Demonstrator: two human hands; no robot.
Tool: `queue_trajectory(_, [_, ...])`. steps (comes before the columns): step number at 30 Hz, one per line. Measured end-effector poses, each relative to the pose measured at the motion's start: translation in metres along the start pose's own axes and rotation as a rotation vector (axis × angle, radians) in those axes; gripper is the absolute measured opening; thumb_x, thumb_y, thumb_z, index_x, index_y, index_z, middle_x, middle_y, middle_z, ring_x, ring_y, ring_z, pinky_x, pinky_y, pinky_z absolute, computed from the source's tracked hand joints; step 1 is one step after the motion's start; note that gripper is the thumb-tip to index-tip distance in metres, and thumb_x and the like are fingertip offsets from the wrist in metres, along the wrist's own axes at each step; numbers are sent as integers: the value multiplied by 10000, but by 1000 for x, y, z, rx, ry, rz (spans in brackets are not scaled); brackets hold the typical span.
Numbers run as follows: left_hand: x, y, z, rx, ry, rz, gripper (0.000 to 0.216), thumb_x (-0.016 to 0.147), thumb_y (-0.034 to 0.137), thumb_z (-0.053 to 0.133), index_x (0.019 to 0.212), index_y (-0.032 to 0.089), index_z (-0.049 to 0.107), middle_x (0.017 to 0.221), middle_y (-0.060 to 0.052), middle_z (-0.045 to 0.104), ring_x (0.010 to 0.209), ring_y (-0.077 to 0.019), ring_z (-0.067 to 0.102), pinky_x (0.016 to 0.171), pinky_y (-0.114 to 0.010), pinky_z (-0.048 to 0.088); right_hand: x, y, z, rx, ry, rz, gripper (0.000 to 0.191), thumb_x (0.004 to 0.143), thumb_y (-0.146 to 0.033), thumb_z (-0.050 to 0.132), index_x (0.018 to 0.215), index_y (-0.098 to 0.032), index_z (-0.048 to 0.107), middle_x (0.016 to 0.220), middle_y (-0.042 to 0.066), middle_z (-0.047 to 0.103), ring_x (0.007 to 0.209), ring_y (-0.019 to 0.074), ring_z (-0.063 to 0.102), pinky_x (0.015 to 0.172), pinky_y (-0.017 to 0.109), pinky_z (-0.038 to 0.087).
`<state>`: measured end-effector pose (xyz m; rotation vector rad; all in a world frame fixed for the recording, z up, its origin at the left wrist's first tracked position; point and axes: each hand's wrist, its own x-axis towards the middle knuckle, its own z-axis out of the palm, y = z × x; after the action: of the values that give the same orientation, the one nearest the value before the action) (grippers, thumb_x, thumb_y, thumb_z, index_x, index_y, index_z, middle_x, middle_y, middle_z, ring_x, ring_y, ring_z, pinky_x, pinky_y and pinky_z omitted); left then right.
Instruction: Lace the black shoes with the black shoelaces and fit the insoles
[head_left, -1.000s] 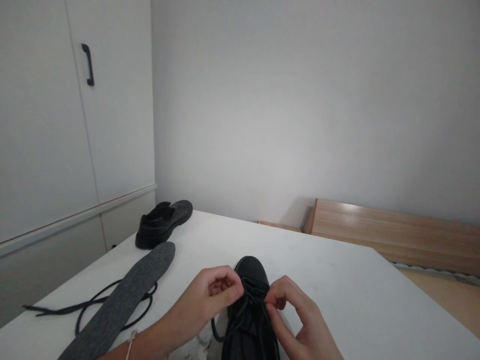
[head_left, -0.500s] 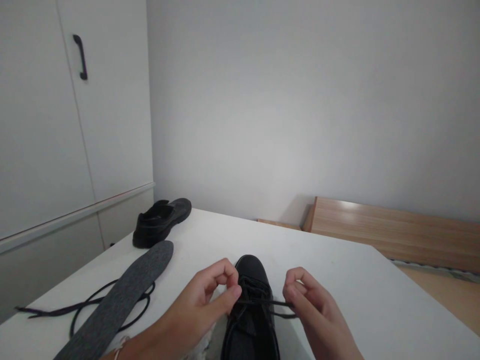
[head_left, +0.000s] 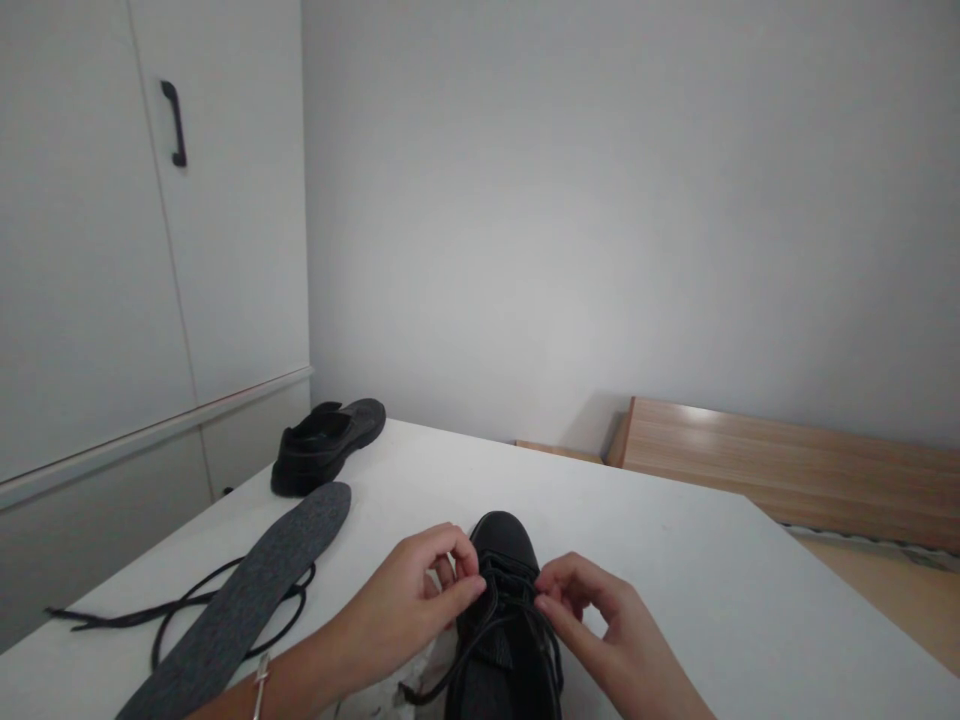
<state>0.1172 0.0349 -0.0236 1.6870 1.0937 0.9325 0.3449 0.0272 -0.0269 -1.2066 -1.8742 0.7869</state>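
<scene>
A black lace-up shoe (head_left: 504,535) lies before me, toe pointing away, its opening toward me. Black shoelace (head_left: 480,640) runs across its upper; one end trails over the left side. At the left eyelets, my left hand (head_left: 420,600) is closed, thumb and forefinger pinching the lace. My right hand (head_left: 592,615) pinches the lace at the right eyelets, its other fingers curled. The fingertips partly hide the lace there.
On the left of the white table (head_left: 637,520) lies a grey insole (head_left: 255,590) over a loose black lace (head_left: 157,610). A second black shoe (head_left: 326,445) stands behind, near a white cabinet (head_left: 247,200). Beyond the table at right is a wooden board (head_left: 750,450).
My right hand has moved left, from out beside the shoe to its eyelets. The lace strands stretched toward it now hang slack, one end draped over the shoe's left side.
</scene>
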Motion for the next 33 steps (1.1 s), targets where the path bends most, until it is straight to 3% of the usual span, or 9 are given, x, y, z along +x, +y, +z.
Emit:
queue_trajectory(4, [0,-1,2,70,-26,30,141,852,315,562,821,177,564,694,23,542,624,-143,529,559,-236,388,-3,3,6,-30,-17,-68,216,931,-360,534,800,-205,606,761,15,615,715,175,561,673,292,454])
queue_trajectory(8, [-3,5,-1,125,17,157,112,880,261,538,808,182,571,817,-10,596,797,-172,551,710,-262,413,-6,10,12,-6,40,-147,196,974,-325,451,829,-215,525,793,13,574,749,172,548,690,286,452])
queue_trajectory(11, [-5,5,-3,35,-17,177,139,911,287,540,818,185,556,814,-1,569,822,-168,527,755,-270,404,-5,11,12,57,52,-108,226,989,-366,438,845,-214,523,790,8,543,759,172,526,699,291,439])
queue_trajectory(15, [-1,0,-8,-246,-17,196,236,902,378,612,815,185,506,773,24,512,759,-133,490,699,-246,389,-1,9,5,202,94,-25,292,944,-486,533,839,-214,534,706,-28,475,682,156,456,645,280,391])
queue_trajectory(20, [4,1,-20,-608,90,203,316,855,403,715,807,186,491,650,97,405,462,-26,308,484,-182,270,0,7,-10,436,365,46,391,874,-549,624,698,-211,539,591,-49,390,562,128,329,528,271,268])
queue_trajectory(24, [0,6,-31,-730,99,220,315,885,455,663,800,185,523,558,109,411,389,-9,124,408,-176,160,-7,3,-23,688,498,-44,350,932,-491,545,722,-220,615,468,-73,275,493,128,237,515,286,267])
queue_trajectory(28, [-4,6,-35,-525,83,282,457,936,562,509,704,174,575,499,28,506,441,-95,400,453,-222,308,-14,0,-32,618,432,-143,419,965,-511,435,823,-223,705,389,-45,364,443,150,320,507,312,319])
queue_trajectory(30, [-3,5,-32,-290,123,300,488,946,521,497,627,163,589,555,-15,567,553,-139,515,564,-259,396,-11,0,-31,455,388,-109,455,941,-546,478,754,-208,718,434,-11,463,456,156,403,502,314,344])
queue_trajectory(33, [1,3,-22,-28,159,252,339,922,390,546,672,169,607,654,-19,613,669,-167,566,681,-279,427,-3,3,-21,197,291,-42,443,878,-571,581,684,-196,715,548,25,581,555,177,521,543,309,399])
